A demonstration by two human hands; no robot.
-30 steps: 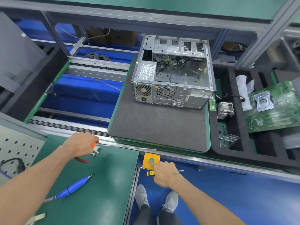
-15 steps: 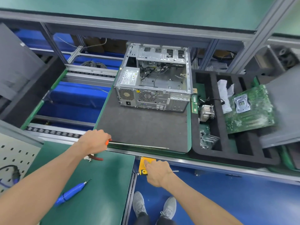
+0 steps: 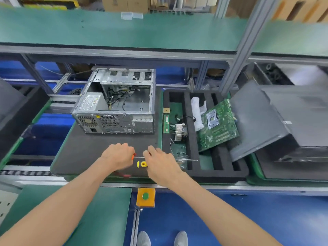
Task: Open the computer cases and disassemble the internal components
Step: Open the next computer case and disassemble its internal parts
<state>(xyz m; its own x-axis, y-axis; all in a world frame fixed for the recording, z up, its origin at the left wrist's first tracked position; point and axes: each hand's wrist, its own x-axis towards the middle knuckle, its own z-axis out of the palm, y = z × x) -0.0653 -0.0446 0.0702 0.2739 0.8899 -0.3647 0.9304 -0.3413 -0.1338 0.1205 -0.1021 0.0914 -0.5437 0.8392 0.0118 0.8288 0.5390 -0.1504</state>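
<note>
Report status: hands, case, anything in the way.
Left hand and right hand both grip tools. Case open, untouched. Nothing between hands and case.

Right hand (image 3: 160, 165) is off the green button on the orange box (image 3: 145, 197), now up over the near edge of the dark grey foam mat (image 3: 85, 151), beside the left hand (image 3: 118, 156). Left hand has left the green bench, carrying the long orange-handled screwdriver (image 3: 138, 157) across. Right holds a small yellow tool (image 3: 142, 164). Its fingers touch the shaft.
</note>
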